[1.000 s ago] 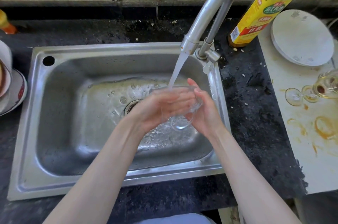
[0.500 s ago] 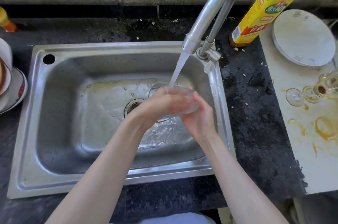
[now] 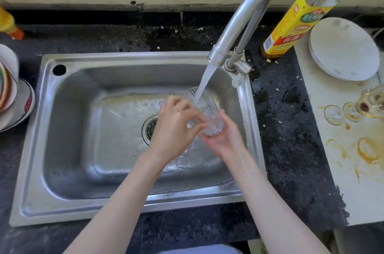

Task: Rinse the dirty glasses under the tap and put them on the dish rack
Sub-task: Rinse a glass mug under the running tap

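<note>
The rinse is the step in hand: the glass (image 3: 204,112) is tilted over the sink (image 3: 133,201), its mouth turned up toward the tap (image 3: 245,15) so that the stream (image 3: 204,81) runs into it. The right hand (image 3: 224,139) cups the base from below, fingers curled round it; the left hand (image 3: 176,127) grips the side of the glass, its fingertips curled on the wall. Both hands sit just below the tap's spout, in front of it. The next move likely calls for tipping the water out and carrying the glass to a rack, which is not clearly in view. To the right of the tap, on a stained board (image 3: 353,170), stemmed glasses (image 3: 353,108) lie unwashed near a bottle (image 3: 291,31) and a white plate (image 3: 342,50). Stacked plates (image 3: 14,104) stand on the tabletop (image 3: 291,139) far left of the tap.
</note>
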